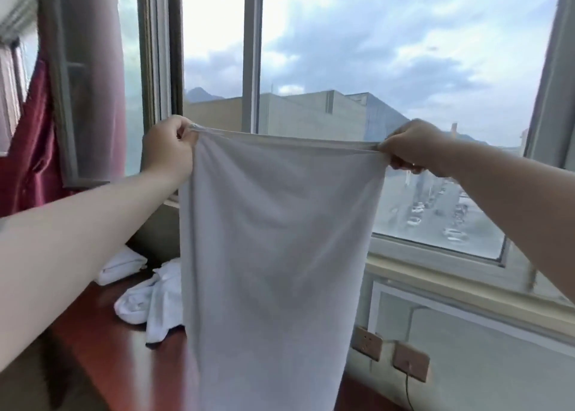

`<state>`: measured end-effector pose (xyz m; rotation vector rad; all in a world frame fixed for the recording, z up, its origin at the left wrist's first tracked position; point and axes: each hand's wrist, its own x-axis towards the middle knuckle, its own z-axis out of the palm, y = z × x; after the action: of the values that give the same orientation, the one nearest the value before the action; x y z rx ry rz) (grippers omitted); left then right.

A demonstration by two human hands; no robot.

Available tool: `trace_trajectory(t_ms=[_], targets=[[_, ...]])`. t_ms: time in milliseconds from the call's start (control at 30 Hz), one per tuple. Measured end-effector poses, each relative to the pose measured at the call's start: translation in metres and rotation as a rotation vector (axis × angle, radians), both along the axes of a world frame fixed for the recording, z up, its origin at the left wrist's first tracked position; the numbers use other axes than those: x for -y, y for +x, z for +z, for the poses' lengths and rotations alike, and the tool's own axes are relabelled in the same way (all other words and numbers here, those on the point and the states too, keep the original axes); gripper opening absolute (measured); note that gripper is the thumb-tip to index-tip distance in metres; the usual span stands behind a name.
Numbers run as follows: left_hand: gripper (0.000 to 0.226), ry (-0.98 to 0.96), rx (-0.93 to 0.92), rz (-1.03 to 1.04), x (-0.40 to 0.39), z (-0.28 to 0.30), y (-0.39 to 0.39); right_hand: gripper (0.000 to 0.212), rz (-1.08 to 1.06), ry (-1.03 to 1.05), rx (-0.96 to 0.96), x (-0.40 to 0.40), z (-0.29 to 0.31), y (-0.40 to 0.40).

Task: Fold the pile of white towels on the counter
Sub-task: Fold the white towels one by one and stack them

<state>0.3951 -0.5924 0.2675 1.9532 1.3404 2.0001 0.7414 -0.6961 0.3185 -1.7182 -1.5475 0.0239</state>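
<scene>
Hands: both were raised in front of the window, each closed in a pinch on one top corner of a white towel (273,255)
Left hand (168,147): fingers were curled tight round the bunched left corner, thumb side toward the cloth; nothing else was in it
Right hand (410,147): fingers and thumb were clamped on the right corner, knuckles turned up
Towel: it hung as a flat sheet from a taut top edge, narrowing a little downward, its lower end passing out of view at the bottom
Why held so: pulling the corners apart probably let the cloth drop straight and shed its wrinkles, so the edges could be matched for a first fold
Bench (102,326): the dark red-brown top lay below the arms, at the lower left
Pile (152,301): crumpled white towels sat on the bench, partly hidden behind the hanging sheet; a rolled or bundled one (119,267) lay just beyond them toward the wall
Stage: by my reading the work was early, since the heap looked unfolded and no folded stack showed
Surroundings: a red curtain (29,149) hung at far left, and two wall sockets (389,353) sat under the sill at right
</scene>
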Motion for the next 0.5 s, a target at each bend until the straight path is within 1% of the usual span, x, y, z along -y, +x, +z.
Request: trace_trajectory(t_ms=[67,100,167,200,267,333,400,433,500], targets=[[0.017,0.020,0.059,-0.008,-0.002,0.040,-0.003,0.021,0.034,0.123,0.049,0.010,0.037,-0.010],[0.017,0.027,0.108,-0.022,-0.002,0.059,-0.003,0.021,0.089,0.185,0.063,0.017,0.055,-0.016],[0.018,0.019,0.201,-0.044,-0.002,0.092,0.001,0.034,0.229,0.269,0.089,0.035,0.086,-0.024],[0.021,0.015,0.237,-0.059,-0.003,0.107,0.003,0.039,0.269,0.269,0.117,0.044,0.099,-0.026],[0.023,0.018,0.290,-0.117,-0.005,0.131,0.012,0.043,0.282,0.177,0.196,0.062,0.119,-0.030],[0.023,0.038,0.309,-0.133,-0.005,0.150,0.023,0.037,0.257,0.056,0.265,0.077,0.132,-0.033],[0.027,0.046,0.324,-0.124,-0.004,0.163,0.034,0.035,0.229,-0.011,0.299,0.092,0.136,-0.038],[0.030,0.047,0.327,-0.122,-0.003,0.167,0.040,0.034,0.226,-0.014,0.303,0.099,0.135,-0.042],[0.032,0.067,0.307,-0.118,-0.003,0.171,0.048,0.021,0.254,0.016,0.295,0.110,0.125,-0.051]])
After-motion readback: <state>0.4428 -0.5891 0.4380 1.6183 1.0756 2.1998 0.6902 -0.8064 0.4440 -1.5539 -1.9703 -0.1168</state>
